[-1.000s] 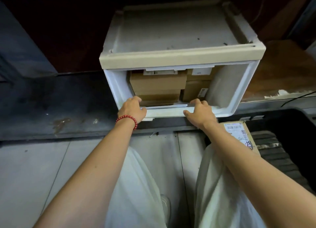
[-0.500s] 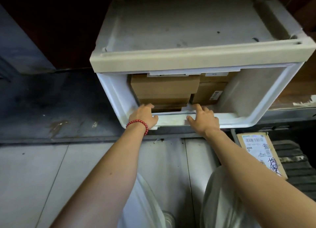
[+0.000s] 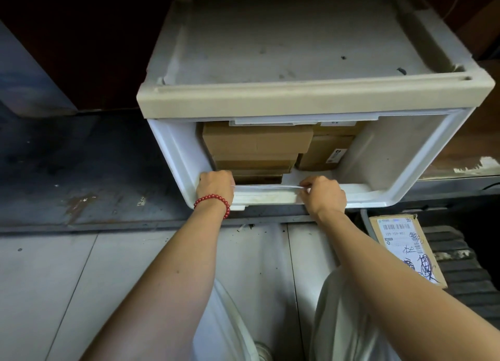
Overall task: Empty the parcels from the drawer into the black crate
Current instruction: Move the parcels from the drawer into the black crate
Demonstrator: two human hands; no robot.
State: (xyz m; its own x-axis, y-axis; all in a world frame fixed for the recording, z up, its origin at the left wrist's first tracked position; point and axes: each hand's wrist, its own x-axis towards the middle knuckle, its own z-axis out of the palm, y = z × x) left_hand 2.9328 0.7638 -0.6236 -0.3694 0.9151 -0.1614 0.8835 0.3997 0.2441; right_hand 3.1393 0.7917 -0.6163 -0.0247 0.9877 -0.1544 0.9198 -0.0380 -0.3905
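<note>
A white plastic drawer [image 3: 405, 182] stands pulled out of its beige cabinet [image 3: 305, 47]. Inside it are stacked brown cardboard parcels [image 3: 257, 141] on the left and a labelled parcel [image 3: 323, 155] to their right. My left hand [image 3: 215, 187], with a red bead bracelet on the wrist, grips the drawer's front rim. My right hand [image 3: 323, 195] grips the same rim further right, fingers curled over the edge. The black crate [image 3: 470, 268] lies at the lower right, with one labelled parcel [image 3: 405, 247] leaning in it.
The cabinet sits on a dark, scuffed metal ledge [image 3: 81, 176] above a pale tiled floor [image 3: 54, 293]. My legs in light trousers fill the bottom middle. A brown wooden surface [image 3: 479, 149] lies to the cabinet's right.
The view has moved closer to the drawer. My hands have shifted along the front rim and curled tighter on it; the drawer looks slid out slightly further.
</note>
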